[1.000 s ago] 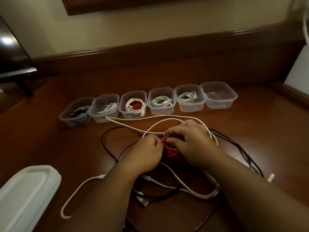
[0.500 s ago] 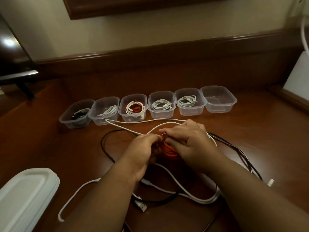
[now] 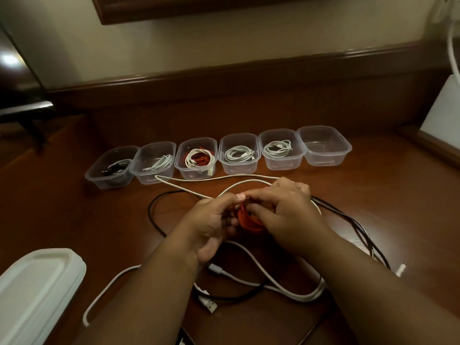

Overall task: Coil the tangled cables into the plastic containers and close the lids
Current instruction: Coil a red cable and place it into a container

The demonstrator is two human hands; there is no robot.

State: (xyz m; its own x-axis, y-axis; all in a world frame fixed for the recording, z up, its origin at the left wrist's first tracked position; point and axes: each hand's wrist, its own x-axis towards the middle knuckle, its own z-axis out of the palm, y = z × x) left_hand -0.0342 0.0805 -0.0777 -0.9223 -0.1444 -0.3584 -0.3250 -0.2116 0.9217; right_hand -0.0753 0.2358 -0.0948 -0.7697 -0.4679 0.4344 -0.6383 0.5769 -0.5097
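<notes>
An orange cable (image 3: 249,220) is gathered into a small bundle at the middle of the wooden table (image 3: 373,207), and it is held between both hands. The bundle is grasped by the right hand (image 3: 286,210) from the 3 o'clock side, with fingers curled over its top. A bit of it at the top is pinched by the left hand (image 3: 211,220) from the 9 o'clock side, thumb and forefinger pressed together beside the right fingertips.

Around the hands a tangle of loose cables is spread on the table: white cables (image 3: 273,282) are looped from 12 o'clock round to 6 o'clock, and black cables (image 3: 348,220) are trailed off toward 4 o'clock.

A row of six clear plastic containers (image 3: 239,155) is set at 12 o'clock, beyond the tangle, all with lids off. Coiled cables are seen in five of them; orange and white coils are found together in the third from the left. Nothing is seen in the rightmost container (image 3: 323,145).

A stack of white lids (image 3: 37,295) is placed at 8 o'clock, well apart from the containers.
</notes>
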